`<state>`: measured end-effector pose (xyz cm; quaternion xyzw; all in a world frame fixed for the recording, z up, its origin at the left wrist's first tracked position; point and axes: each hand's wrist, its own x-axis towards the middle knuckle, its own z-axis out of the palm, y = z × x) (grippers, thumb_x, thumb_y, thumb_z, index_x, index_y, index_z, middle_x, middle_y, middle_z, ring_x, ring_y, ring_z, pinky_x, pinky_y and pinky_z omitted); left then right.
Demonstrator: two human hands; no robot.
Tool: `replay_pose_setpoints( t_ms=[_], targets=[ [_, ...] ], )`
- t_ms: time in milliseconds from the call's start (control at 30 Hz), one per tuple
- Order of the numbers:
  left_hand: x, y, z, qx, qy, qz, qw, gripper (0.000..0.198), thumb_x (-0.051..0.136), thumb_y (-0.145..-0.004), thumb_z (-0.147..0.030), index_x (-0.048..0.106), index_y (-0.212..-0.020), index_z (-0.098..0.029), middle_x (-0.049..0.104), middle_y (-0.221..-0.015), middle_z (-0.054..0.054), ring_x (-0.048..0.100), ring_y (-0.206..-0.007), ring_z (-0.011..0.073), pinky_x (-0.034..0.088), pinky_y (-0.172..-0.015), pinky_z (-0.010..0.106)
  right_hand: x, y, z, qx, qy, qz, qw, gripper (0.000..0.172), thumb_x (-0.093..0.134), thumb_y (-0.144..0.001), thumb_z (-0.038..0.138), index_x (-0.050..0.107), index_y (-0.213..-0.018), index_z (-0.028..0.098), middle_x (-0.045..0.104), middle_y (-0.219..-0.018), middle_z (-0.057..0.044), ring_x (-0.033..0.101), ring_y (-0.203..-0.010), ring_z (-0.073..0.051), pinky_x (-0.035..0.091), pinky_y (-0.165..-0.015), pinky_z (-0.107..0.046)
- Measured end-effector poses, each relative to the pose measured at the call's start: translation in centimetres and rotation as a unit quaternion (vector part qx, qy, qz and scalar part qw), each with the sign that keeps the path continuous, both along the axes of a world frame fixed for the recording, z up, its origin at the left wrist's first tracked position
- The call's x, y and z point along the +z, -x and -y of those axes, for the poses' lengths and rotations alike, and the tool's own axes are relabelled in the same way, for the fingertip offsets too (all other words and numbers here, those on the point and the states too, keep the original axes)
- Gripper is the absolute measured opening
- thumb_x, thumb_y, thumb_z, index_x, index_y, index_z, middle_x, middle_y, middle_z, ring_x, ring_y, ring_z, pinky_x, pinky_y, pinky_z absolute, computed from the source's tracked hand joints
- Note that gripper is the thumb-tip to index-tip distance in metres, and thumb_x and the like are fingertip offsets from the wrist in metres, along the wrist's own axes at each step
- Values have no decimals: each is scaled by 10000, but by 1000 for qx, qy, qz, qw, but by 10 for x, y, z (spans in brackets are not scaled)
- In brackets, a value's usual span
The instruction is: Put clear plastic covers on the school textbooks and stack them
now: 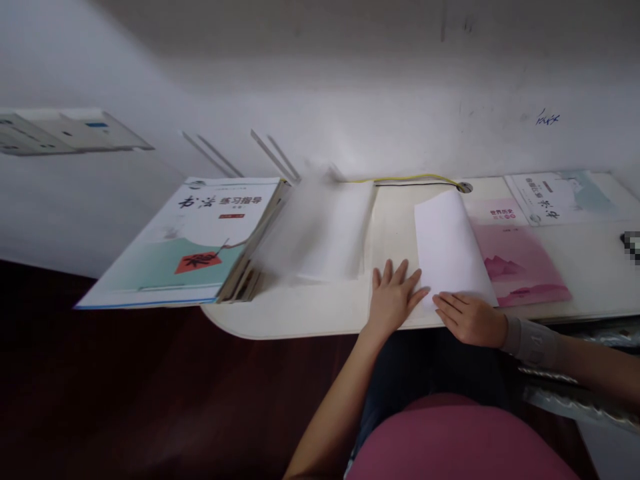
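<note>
White paper sheet (447,247), R hand (470,320) flat on corner, L hand (393,300) spread on desk (310,317)

Count: two bare hands, one left hand (393,300) and one right hand (470,320), at 6 o'clock; two white paper sheets, one blurred white paper sheet (320,230) at 12 o'clock, one crisp white paper sheet (450,247) at 1 o'clock; one teal-and-white book stack (185,247) at 9 o'clock, its book count unclear; one pink paperback book (515,260) and one white paperback book (565,197) at 2 o'clock; one yellow cable (410,178) at 12 o'clock.

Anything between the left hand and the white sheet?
Nothing visible. The left hand lies flat on the desk, its little finger at the near left edge of the white sheet. The right hand rests on the sheet's near corner.
</note>
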<state>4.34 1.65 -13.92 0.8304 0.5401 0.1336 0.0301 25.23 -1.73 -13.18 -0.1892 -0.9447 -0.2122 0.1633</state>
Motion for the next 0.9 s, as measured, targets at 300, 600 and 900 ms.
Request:
replay_pose_setpoints(
  t_ms=[300, 600, 900],
  targets=[
    [-5, 2, -2, 4, 9, 31, 999, 450, 469, -864, -502, 565, -1239, -274, 503, -1361, 65, 342, -1314, 357, 267, -1029, 609, 1, -6, -4, 18, 30, 4, 999, 145, 548, -859, 146, 632, -958, 83, 656, -1077, -217, 621, -1018, -247, 513, -836, -387],
    [-5, 4, -3, 12, 30, 72, 997, 272, 495, -886, -382, 674, -1071, -295, 575, -1284, 25, 390, -1295, 313, 260, -1040, 589, 4, -5, -6, -21, 12, -22, 999, 151, 544, -855, 140, 607, -991, 128, 671, -1044, -186, 639, -981, -234, 524, -811, -359],
    [2, 4, -1, 11, 38, 85, 996, 263, 504, -881, -383, 678, -1064, -310, 559, -1302, 22, 394, -1294, 312, 269, -1041, 594, 1, 4, -4, -35, 9, -19, 999, 140, 538, -856, 134, 612, -974, 127, 668, -1053, -188, 630, -1002, -247, 515, -830, -375]
  ],
)
